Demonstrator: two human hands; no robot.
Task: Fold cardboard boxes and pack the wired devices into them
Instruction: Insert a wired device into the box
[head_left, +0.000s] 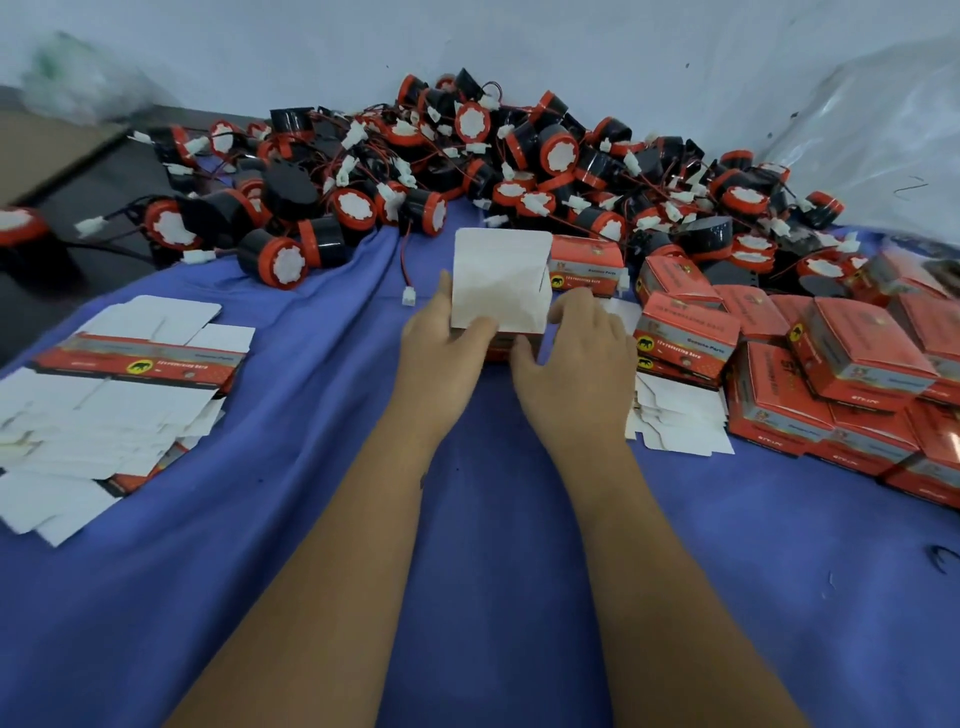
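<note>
A small cardboard box (501, 283), white inside and red outside, stands at the table's middle with its white flap raised. My left hand (439, 353) grips its left side, thumb on the flap's lower edge. My right hand (574, 364) holds its right side with fingers curled around it. Behind the box, a big heap of black-and-red wired devices (467, 171) with white connectors fills the back of the table. Whatever is inside the box is hidden.
Flat unfolded box blanks (119, 400) lie stacked at the left. Several closed red boxes (810, 379) are piled at the right, with a few white blanks (675, 421) under them. A blue cloth (467, 571) covers the table. A pale wall rises behind.
</note>
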